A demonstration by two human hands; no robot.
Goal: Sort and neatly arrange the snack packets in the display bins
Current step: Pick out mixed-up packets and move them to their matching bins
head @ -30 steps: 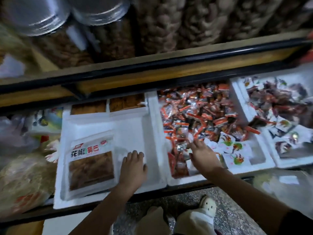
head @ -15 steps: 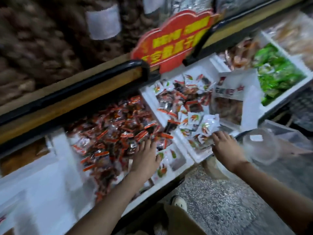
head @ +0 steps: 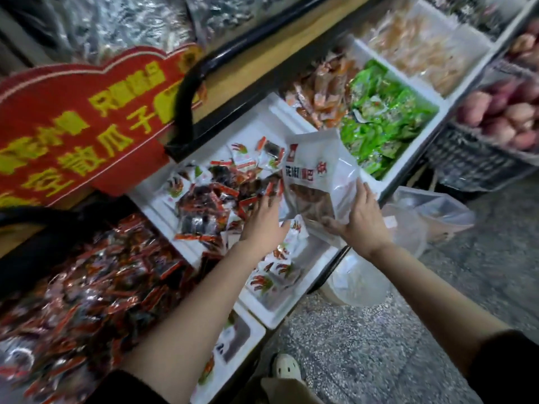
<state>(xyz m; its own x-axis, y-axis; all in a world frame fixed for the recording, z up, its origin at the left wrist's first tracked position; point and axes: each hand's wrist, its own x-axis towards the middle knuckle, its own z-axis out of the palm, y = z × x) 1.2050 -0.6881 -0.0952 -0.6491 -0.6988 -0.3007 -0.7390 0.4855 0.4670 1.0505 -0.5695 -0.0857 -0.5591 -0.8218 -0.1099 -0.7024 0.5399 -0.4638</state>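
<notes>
Holding a large white pouch [head: 316, 173] up over a white foam bin [head: 274, 313]: the right hand [head: 361, 221] grips the pouch's right edge, fingers laid up the side, thumb curled under the bottom corner. The left hand [head: 262, 218] is at the pouch's left edge, fingers straight and slightly spread, touching it. Small red-and-white packets [head: 210, 199] lie loose in the bin, left of and below this hand. Beyond the right hand, the next bin holds green packets [head: 379, 123]. Left of the left forearm is a heap of dark red packets [head: 87, 287]. A red sign [head: 73, 126] with yellow characters stands far left of both hands. A clear plastic bag [head: 423, 211] sits on the floor just right of the right hand.
</notes>
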